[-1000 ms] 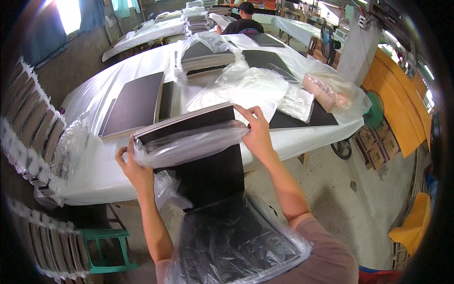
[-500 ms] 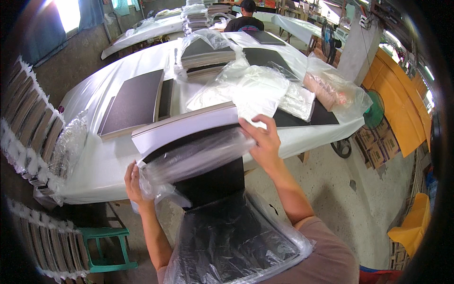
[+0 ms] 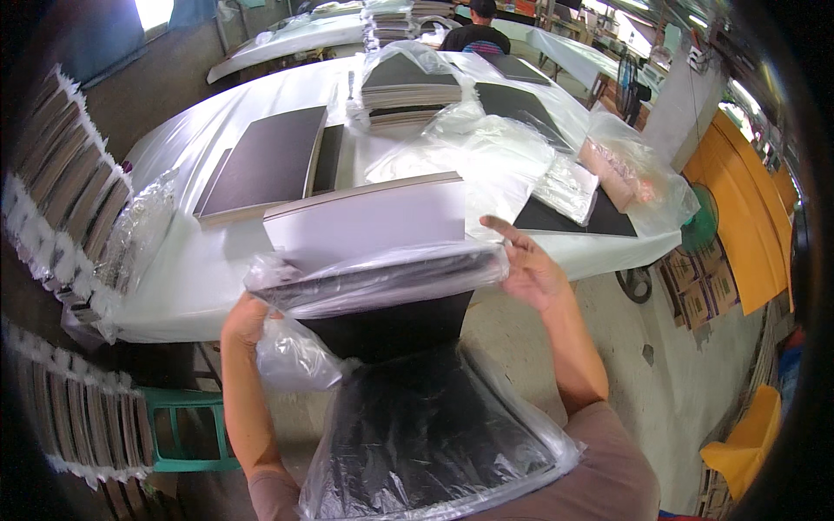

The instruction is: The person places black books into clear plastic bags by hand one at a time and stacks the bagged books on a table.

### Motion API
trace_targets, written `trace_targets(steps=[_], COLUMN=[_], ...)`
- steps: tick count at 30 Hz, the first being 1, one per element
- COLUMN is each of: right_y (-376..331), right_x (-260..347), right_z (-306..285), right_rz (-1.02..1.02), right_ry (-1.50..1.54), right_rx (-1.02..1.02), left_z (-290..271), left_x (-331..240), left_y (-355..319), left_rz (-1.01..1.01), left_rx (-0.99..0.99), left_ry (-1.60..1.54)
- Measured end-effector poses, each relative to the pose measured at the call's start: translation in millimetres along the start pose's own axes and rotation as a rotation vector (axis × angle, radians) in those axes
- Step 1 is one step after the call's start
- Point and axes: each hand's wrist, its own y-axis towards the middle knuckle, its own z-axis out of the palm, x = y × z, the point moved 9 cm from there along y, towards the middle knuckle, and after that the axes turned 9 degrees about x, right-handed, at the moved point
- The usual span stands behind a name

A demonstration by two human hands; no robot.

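A large album-like book with a thick white page block (image 3: pixel 369 213) lies at the table's near edge. Its black cover (image 3: pixel 395 328) slopes down toward my body. Over the lower part of the cover hangs a clear plastic bag (image 3: pixel 434 434). More clear plastic film (image 3: pixel 391 280) stretches across the cover beside the pages. My left hand (image 3: pixel 248 319) is closed round the bunched film at its left end, fingers partly hidden. At the film's right end, my right hand (image 3: pixel 536 271) pinches the edge, its index finger sticking out.
Dark-covered books (image 3: pixel 265 161) lie at the left of the white-covered table (image 3: pixel 161 286). Bagged books (image 3: pixel 410 87), loose plastic bags (image 3: pixel 473 156) and a bagged pinkish bundle (image 3: pixel 615 169) sit farther back. Wrapped stacks (image 3: pixel 74 191) and a green stool (image 3: pixel 187 425) stand left. A person (image 3: pixel 476 33) sits beyond.
The film, blurred before, is now drawn out over the cover, nearer to me. Both hands have come lower and farther apart. The whole view has shifted slightly.
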Motion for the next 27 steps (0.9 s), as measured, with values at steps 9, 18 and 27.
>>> trace_targets(steps=[9, 18, 27], right_y=[-83.2, -101.0, -143.4], right_x=[-146.7, -207.5, -181.3], right_z=[-185.6, -238.7, -314.3], right_rz=[0.116, 0.456, 0.251], right_ry=[-0.319, -0.483, -0.641], right_rx=[-0.02, -0.423, -0.682], left_z=[16.1, 29.6, -4.0], left_x=[130.3, 309.0, 256.4], left_y=[-28.9, -74.6, -48.6], left_rz=[-0.145, -0.548, -0.528], left_rx=[0.023, -0.347, -0.362], left_ry=[-0.239, -0.546, -0.136])
